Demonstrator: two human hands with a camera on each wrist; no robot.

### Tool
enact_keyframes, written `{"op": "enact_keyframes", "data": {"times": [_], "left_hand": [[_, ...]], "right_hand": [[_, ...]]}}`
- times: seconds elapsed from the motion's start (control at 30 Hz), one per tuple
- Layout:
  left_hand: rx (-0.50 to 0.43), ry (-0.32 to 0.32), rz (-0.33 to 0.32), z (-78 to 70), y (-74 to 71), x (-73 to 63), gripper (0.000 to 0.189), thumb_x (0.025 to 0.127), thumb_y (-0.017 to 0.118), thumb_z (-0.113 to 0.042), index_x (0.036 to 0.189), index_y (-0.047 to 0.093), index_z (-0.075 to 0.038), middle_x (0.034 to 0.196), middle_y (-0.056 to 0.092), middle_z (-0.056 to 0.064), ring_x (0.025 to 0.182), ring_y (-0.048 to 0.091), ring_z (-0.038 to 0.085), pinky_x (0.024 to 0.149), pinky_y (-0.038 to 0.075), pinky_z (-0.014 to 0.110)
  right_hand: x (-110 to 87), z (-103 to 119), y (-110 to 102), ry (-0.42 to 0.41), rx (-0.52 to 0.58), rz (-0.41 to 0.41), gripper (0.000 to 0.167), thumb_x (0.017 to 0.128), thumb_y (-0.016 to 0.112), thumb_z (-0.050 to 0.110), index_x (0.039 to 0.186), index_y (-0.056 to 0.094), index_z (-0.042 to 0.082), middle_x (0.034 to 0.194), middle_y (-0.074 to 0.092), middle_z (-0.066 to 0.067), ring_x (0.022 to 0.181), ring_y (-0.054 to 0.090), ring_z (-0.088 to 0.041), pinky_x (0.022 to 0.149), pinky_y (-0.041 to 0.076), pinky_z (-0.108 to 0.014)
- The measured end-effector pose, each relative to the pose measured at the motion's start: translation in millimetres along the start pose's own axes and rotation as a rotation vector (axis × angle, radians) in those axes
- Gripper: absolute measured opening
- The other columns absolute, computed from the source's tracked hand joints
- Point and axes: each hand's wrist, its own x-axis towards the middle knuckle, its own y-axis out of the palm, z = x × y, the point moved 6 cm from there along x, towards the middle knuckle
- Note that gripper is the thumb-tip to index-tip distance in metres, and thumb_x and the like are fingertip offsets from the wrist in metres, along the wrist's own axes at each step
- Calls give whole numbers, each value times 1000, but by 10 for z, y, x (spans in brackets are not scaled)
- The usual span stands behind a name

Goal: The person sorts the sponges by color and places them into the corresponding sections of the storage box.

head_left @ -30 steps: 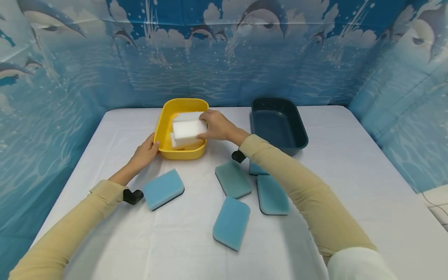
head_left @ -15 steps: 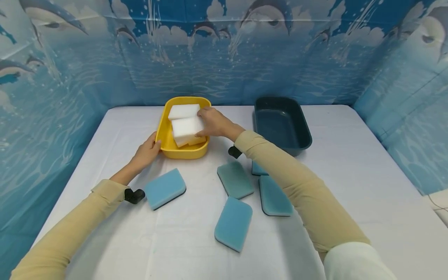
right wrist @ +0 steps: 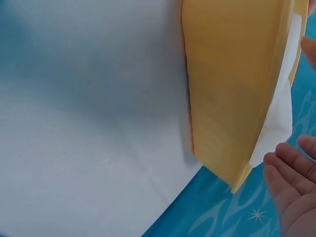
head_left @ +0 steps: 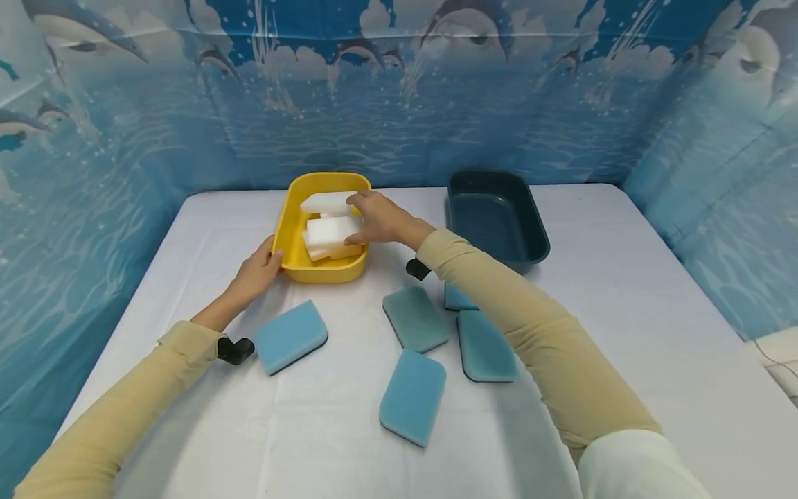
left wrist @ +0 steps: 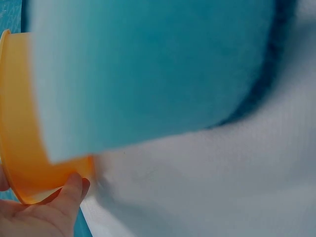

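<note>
At the tabletop's far left-centre, a yellow plastic tub (head_left: 321, 275) holds several white foam sponge blocks (head_left: 333, 229), loosely piled. My left hand (head_left: 254, 269) grips the tub's near left side. In the left wrist view its thumb (left wrist: 70, 195) lies on the outer wall. Over the tub's right rim reaches my right hand (head_left: 385, 218), fingers spread and fairly straight beside the white blocks. Its fingertips touch or nearly touch an upper, tilted block (head_left: 327, 202). The right wrist view has the fingers (right wrist: 284, 173) close to white foam (right wrist: 276, 126) above the rim.
A dark teal tub (head_left: 497, 208) stands to the right. Several blue-green sponges with dark undersides lie in front, including a left one (head_left: 290, 336), a middle one (head_left: 413, 398) and a right one (head_left: 486, 350). A patterned dolphin curtain (head_left: 399, 125) hangs behind the table.
The white blocks have shifted inside the yellow tub: the rear one now tilts, and the front one sits lower. My right hand has moved slightly left; my left hand stays on the tub.
</note>
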Motion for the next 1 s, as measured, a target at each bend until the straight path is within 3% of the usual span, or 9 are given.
{"op": "enact_keyframes", "data": {"times": [0.27, 0.63, 0.9, 1.0], "left_hand": [[8, -17, 13, -14, -7, -10, 51, 104, 23, -26, 151, 12, -10, 149, 33, 21, 129, 41, 36, 108, 37, 51], [-7, -31, 51, -44, -50, 4, 54, 103, 26, -31, 150, 15, -7, 145, 37, 24, 127, 42, 37, 108, 37, 51], [-11, -49, 93, -8, -125, -84, 66, 102, 23, -39, 150, -5, -3, 149, 27, 28, 132, 41, 40, 111, 31, 52], [-16, -41, 86, 10, -174, -124, 67, 102, 23, -40, 150, -5, -2, 150, 26, 29, 132, 41, 41, 111, 31, 52]], "right_hand": [[-60, 31, -55, -41, -9, -28, 80, 78, 71, 45, 139, 41, 4, 141, 46, -14, 124, 49, -25, 105, 44, -36], [-184, 11, -102, -29, -2, -43, 73, 81, 70, 42, 138, 45, 4, 140, 48, -13, 125, 48, -24, 105, 44, -36], [-417, 19, -55, -60, 19, -58, 66, 83, 68, 40, 136, 47, 6, 139, 49, -11, 125, 49, -23, 105, 44, -35], [-505, 45, -80, -82, 11, -77, 67, 82, 68, 41, 135, 48, 6, 138, 50, -11, 125, 49, -23, 105, 44, -35]]}}
